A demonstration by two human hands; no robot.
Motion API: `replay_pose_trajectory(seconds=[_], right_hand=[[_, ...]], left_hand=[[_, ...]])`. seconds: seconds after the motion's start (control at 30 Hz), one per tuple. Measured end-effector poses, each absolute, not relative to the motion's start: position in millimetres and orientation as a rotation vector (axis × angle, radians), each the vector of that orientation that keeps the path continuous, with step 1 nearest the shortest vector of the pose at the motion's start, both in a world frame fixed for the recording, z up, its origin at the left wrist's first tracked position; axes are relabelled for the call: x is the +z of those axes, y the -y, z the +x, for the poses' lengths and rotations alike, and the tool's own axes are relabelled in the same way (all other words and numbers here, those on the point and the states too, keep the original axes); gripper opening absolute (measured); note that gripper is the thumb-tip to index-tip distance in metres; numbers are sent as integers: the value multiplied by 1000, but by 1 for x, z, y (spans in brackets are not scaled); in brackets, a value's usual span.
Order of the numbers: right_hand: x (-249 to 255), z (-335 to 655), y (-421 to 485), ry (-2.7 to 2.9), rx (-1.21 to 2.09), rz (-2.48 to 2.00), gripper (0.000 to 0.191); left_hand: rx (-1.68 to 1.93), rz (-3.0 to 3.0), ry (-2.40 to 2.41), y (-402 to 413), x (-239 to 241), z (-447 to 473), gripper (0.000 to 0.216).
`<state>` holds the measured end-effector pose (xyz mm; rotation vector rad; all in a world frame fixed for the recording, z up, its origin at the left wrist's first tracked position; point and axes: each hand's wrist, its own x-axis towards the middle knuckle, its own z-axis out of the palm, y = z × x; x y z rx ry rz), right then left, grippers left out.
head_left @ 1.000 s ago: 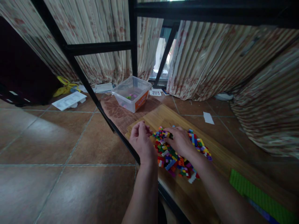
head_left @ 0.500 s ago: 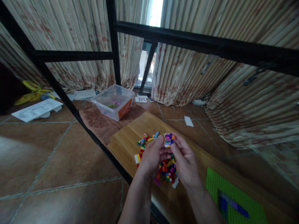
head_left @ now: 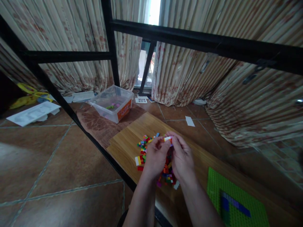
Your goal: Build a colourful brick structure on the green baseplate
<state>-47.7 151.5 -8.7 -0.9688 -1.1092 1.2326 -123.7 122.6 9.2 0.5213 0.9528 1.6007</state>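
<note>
My forearms run off the bottom edge. My left hand [head_left: 157, 157] and right hand [head_left: 182, 157] meet over the board, fingers closed in together on a small brick block [head_left: 168, 139]; my fingers cover most of it, so I make out only white, yellow, orange and a bit of purple. From there, at four o'clock, lies the green baseplate [head_left: 255, 208], cut off by the lower edge; the blue bricks [head_left: 236, 205] on it are dim. Below my hands sits the loose brick pile [head_left: 166, 171], its middle hidden by them, spilling out towards nine and ten o'clock. All this is on the wooden board [head_left: 127, 140].

Farther off, at ten o'clock, the clear tub [head_left: 104, 108] stands on the brown mat [head_left: 92, 126], a few pieces inside too small to tell. A white paper [head_left: 190, 121] lies at one o'clock. Beyond the black frame [head_left: 71, 56], the curtains [head_left: 180, 75] part near eleven o'clock on a window [head_left: 148, 71] too bright to read.
</note>
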Motion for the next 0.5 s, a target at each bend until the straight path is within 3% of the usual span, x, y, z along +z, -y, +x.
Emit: replay_pose_trajectory(seconds=[0.5], right_hand=[[0,-74,-147,751,1287,-1007,28]], left_hand=[[1714,754,-1348,-126,-1,-113,15]])
